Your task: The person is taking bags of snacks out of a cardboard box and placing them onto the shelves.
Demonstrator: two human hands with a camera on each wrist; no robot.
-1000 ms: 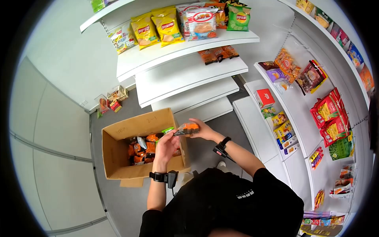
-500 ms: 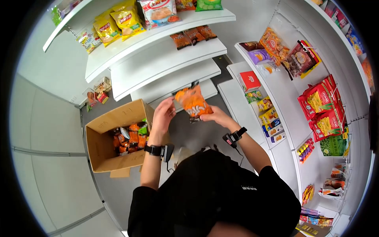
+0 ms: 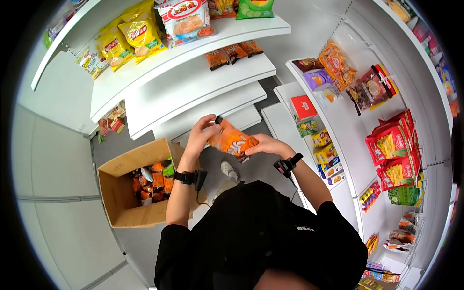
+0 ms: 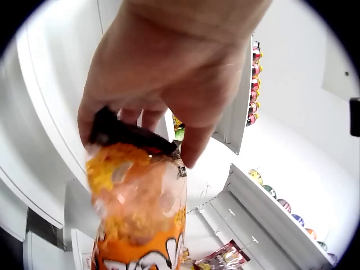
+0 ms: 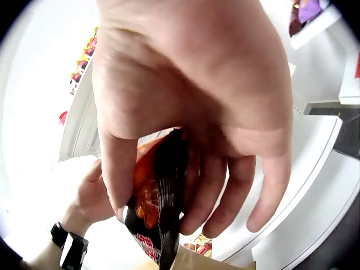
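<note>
Both hands hold an orange snack bag with black ends, its printed front turned up. My left hand grips the upper left end; in the left wrist view its thumb and fingers are at the black sealed edge, and orange snack pieces show through the clear part. At the lower right end, my right hand pinches the bag between thumb and fingers, beside a black seam in the right wrist view. Below and left of the hands stands an open cardboard box with several similar orange bags inside.
White tiered shelves rise in front, with several small orange bags on one tier and yellow chip bags above. To the right, another shelf unit carries red snack bags and a red box. Small packages lie by the wall.
The bag has moved right, away from over the box, and turned from edge-on to front-up. My left hand has gone from the bag's side to its black end. The head view has shifted.
</note>
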